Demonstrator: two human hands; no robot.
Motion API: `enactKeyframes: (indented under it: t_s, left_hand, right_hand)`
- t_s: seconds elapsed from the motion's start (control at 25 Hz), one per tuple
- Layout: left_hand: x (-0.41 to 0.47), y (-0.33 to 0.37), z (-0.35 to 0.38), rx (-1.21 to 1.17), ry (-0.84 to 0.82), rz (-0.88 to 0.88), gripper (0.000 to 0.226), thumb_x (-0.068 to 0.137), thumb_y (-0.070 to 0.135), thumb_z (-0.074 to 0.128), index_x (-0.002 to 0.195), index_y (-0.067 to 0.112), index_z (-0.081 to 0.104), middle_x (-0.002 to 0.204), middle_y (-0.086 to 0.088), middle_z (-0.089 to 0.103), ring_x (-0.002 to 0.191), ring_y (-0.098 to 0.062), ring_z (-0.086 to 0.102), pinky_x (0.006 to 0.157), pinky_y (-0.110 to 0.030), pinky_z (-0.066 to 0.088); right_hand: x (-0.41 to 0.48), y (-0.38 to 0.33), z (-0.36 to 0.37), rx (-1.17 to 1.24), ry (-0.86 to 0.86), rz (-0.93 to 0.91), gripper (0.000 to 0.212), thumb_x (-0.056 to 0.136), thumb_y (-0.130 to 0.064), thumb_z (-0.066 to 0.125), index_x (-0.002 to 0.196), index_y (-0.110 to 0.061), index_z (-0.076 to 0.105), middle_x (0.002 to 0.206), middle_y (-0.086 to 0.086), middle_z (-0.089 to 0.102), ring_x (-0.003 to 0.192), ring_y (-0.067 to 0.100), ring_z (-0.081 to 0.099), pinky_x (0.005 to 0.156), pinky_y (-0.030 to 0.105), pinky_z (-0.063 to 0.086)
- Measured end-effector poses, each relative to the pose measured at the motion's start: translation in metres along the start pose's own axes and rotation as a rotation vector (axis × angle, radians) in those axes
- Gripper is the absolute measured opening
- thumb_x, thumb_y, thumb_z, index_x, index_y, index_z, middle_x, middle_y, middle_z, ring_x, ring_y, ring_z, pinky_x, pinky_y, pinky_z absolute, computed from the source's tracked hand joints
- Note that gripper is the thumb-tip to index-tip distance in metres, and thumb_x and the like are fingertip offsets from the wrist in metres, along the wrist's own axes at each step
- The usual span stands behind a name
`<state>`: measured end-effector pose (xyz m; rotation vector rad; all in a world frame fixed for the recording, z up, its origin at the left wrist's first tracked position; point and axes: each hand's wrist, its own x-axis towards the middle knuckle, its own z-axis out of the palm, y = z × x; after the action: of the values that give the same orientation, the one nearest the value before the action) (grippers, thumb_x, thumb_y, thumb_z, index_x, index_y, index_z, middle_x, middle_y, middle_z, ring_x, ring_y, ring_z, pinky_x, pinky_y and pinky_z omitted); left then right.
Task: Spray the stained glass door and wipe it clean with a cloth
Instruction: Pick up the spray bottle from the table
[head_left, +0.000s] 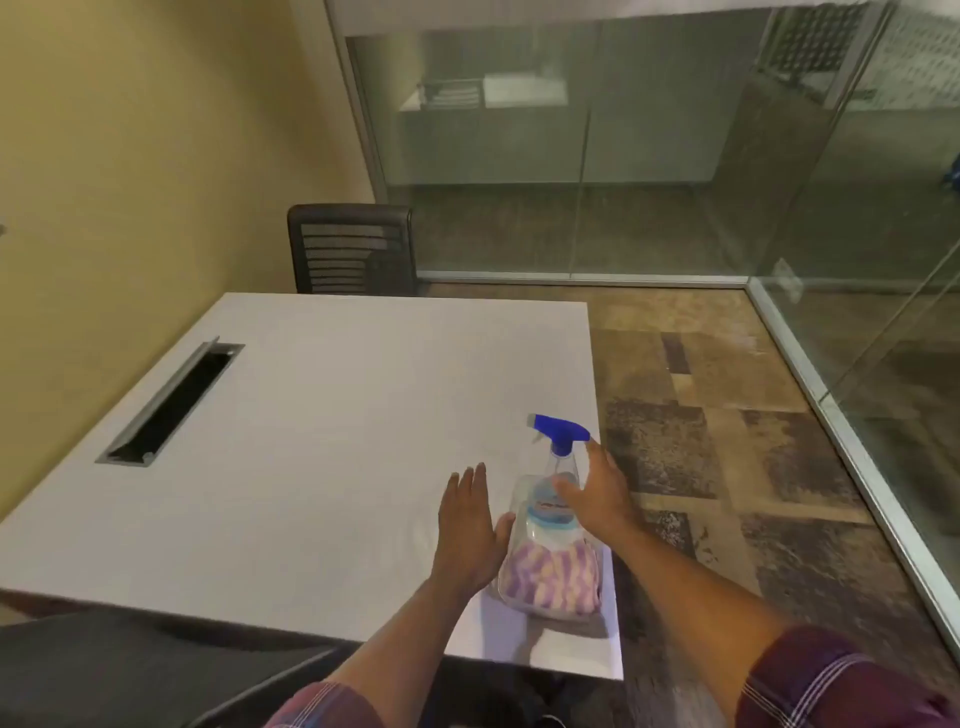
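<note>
A clear spray bottle (551, 512) with a blue trigger head stands near the right front edge of the white table (322, 415). A purple, pink and white cloth (550, 577) lies at its foot, partly seen through the bottle. My right hand (597, 493) is at the bottle's right side, fingers spread by its neck; a grip is not visible. My left hand (467, 530) is flat just left of the bottle, fingers straight, thumb near its body. The glass door and walls (649, 156) stand beyond the table, to the back and right.
A black mesh chair (353, 249) stands at the table's far end against the yellow wall. A cable slot (171, 400) is cut into the tabletop at left. Patterned carpet (727, 441) lies between the table and the glass. A dark chair back is at the bottom left.
</note>
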<state>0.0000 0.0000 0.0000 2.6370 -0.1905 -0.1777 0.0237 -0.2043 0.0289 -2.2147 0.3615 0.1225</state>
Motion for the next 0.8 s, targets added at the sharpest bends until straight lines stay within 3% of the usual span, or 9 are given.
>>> enactKeyframes:
  t_s: [0.12,0.2,0.4,0.52,0.64,0.72,0.8]
  left_hand:
    - [0.027,0.004,0.009,-0.077,-0.030,-0.017,0.076,0.111,0.041,0.051,0.171,0.015,0.013,0.181,-0.008,0.017,0.170,-0.029,0.008,0.136,-0.038,0.008]
    - [0.043,0.008,0.012,-0.120,-0.068,-0.033,0.076,0.110,0.040,0.056,0.171,0.017,0.017,0.180,-0.005,0.022,0.169,-0.027,0.013,0.136,-0.038,0.012]
    - [0.067,0.018,0.016,-0.235,-0.142,-0.026,0.079,0.104,0.030,0.070,0.169,0.023,0.026,0.176,0.001,0.034,0.163,-0.022,0.033,0.131,-0.035,0.027]
    - [0.074,0.026,0.006,-0.303,-0.174,0.039,0.084,0.098,0.037,0.078,0.167,0.022,0.034,0.172,0.004,0.041,0.157,-0.016,0.041,0.126,-0.027,0.032]
    - [0.075,0.039,-0.010,-0.380,-0.149,0.084,0.079,0.090,0.047,0.083,0.158,0.027,0.049,0.157,0.010,0.059,0.136,-0.007,0.059,0.117,-0.024,0.046]
    - [0.071,0.043,-0.019,-0.415,-0.100,0.145,0.060,0.090,0.047,0.082,0.144,0.035,0.058,0.138,0.015,0.070,0.120,-0.006,0.068,0.107,-0.037,0.059]
    - [0.065,0.050,-0.031,-0.430,-0.084,0.212,0.046,0.090,0.038,0.082,0.132,0.041,0.062,0.123,0.017,0.073,0.112,-0.008,0.071,0.099,-0.041,0.062]
  right_hand:
    - [0.025,-0.003,0.000,0.092,-0.019,0.063,0.056,0.096,-0.027,0.078,0.142,-0.004,0.054,0.138,0.011,0.063,0.129,0.032,0.063,0.096,0.031,0.048]
    - [0.038,0.000,0.000,0.099,-0.062,0.089,0.045,0.096,-0.026,0.077,0.132,-0.004,0.061,0.122,0.005,0.065,0.121,0.031,0.067,0.089,0.030,0.048]
    - [0.045,0.007,-0.013,0.165,-0.095,0.012,0.033,0.095,-0.024,0.080,0.121,-0.009,0.065,0.115,0.004,0.069,0.107,0.023,0.067,0.075,0.021,0.048]
    - [0.038,-0.004,-0.034,0.265,-0.083,-0.050,0.021,0.094,-0.024,0.080,0.109,-0.014,0.069,0.095,-0.004,0.070,0.090,0.014,0.068,0.075,0.021,0.050]
    - [0.026,-0.017,-0.061,0.348,-0.054,-0.115,0.013,0.095,-0.019,0.078,0.100,-0.017,0.067,0.070,-0.015,0.059,0.067,0.001,0.059,0.066,0.012,0.045]
    - [0.015,-0.025,-0.075,0.402,-0.022,-0.165,0.016,0.095,-0.016,0.078,0.108,-0.014,0.069,0.069,-0.019,0.067,0.069,-0.005,0.065,0.066,0.009,0.049]
    - [-0.001,-0.035,-0.088,0.460,-0.012,-0.196,0.021,0.094,-0.016,0.079,0.112,-0.015,0.069,0.079,-0.020,0.073,0.078,-0.005,0.070,0.074,0.014,0.052]
